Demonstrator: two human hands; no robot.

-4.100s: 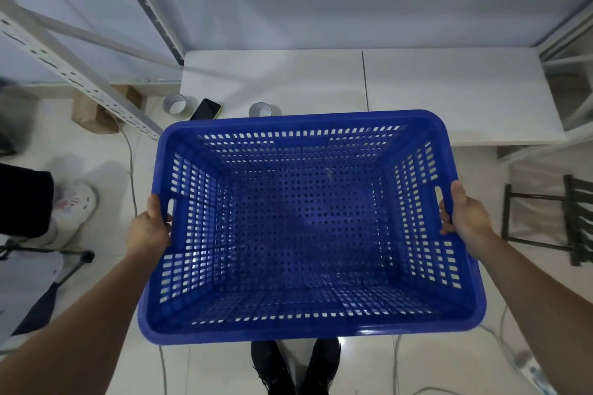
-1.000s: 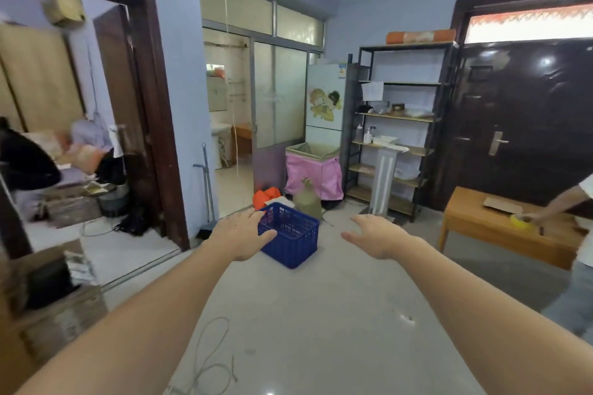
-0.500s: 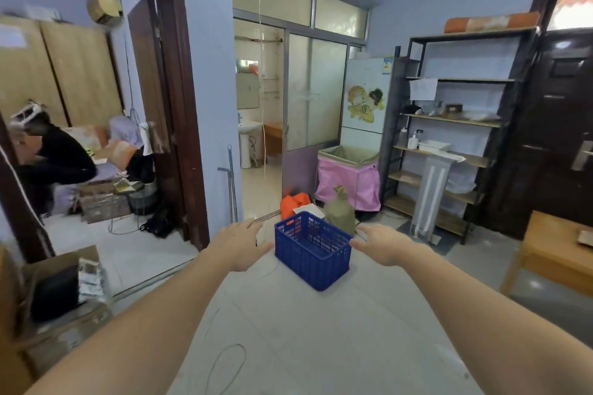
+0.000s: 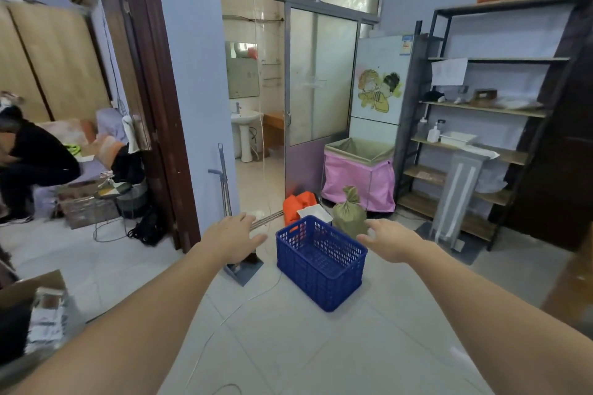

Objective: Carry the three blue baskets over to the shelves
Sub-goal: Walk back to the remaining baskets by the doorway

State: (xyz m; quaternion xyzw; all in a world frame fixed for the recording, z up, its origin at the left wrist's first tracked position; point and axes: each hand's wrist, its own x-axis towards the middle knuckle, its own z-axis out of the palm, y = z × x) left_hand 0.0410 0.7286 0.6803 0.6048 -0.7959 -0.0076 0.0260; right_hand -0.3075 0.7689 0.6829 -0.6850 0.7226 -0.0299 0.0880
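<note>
A blue perforated basket (image 4: 321, 261) stands upright on the pale tiled floor, a few steps ahead of me in the middle of the view. Both my arms are stretched forward. My left hand (image 4: 231, 238) hovers left of the basket, palm down, fingers apart, holding nothing. My right hand (image 4: 390, 240) hovers over the basket's far right corner, also spread and empty. Neither hand touches the basket. Only this one basket is in view.
Behind the basket lie an orange bag (image 4: 296, 204), a green sack (image 4: 349, 213) and a pink-sided hamper (image 4: 359, 175). A dustpan (image 4: 244, 268) with its long handle stands left of it. A dark metal shelf unit (image 4: 481, 112) is at right. A cable (image 4: 231, 314) crosses the floor. A person (image 4: 29, 160) sits in the left room.
Four seconds ago I held a basket by its sides over a white shelf. Since then my hands are empty, and over the last second the floor basket has come nearer.
</note>
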